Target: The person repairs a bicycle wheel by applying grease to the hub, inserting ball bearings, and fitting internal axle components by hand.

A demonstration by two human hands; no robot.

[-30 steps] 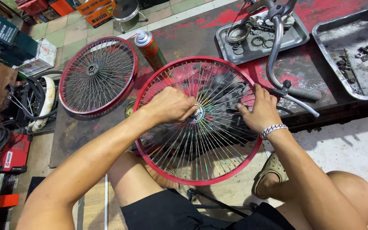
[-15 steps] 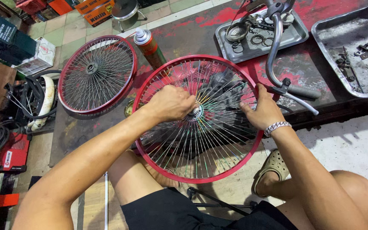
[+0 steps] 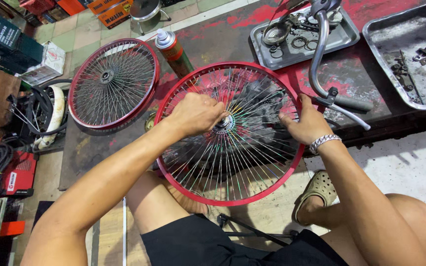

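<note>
left hand curled shut over hub | right hand clamped on red wheel rim at 3 o'clock | wheel tilted face-up, on lap against desk edge | second wheel at 10 o'clock

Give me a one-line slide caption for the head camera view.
Left hand at the hub of a red spoked wheel, right hand gripping its rim.
</note>
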